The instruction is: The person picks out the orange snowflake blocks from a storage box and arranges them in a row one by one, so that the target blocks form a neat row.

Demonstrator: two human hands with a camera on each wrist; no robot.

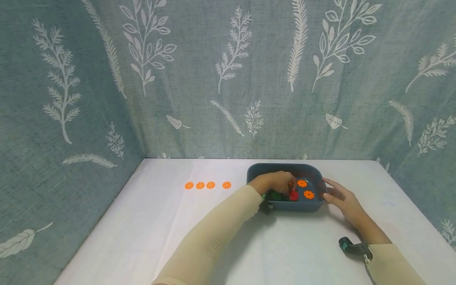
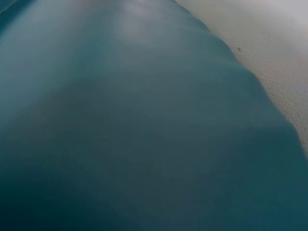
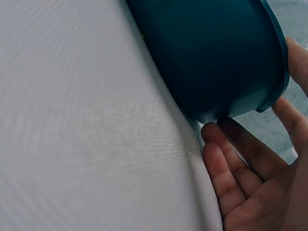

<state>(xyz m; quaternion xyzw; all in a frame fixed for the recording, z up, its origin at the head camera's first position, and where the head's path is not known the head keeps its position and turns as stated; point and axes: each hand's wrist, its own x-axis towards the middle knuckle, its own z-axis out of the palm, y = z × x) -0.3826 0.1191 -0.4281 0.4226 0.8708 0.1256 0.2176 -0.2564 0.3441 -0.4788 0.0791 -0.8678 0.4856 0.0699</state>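
Observation:
A dark blue-grey tub (image 1: 285, 206) stands on the white table. My left hand (image 1: 279, 182) reaches into it over the left rim, fingers curled downward. Its fingertips are right at a red piece (image 1: 293, 195); I cannot tell whether they pinch it. Green pieces (image 1: 276, 195) lie under that hand, partly hidden. Two orange flower-shaped pieces (image 1: 308, 194) lie at the tub's right end. My right hand (image 1: 343, 201) holds this end, thumb and forefinger at the rim. In the right wrist view, its other fingers (image 3: 224, 168) touch low on the tub's wall (image 3: 216, 57).
Left of the tub, several orange flower-shaped pieces (image 1: 210, 185) lie in a row on the white tabletop (image 1: 142, 221). Patterned grey-green cloth (image 1: 199, 79) hangs behind and at both sides. A dark wrist strap (image 1: 356, 248) is on the right forearm. The left wrist view is mostly a blurred blue-green surface (image 2: 144, 120).

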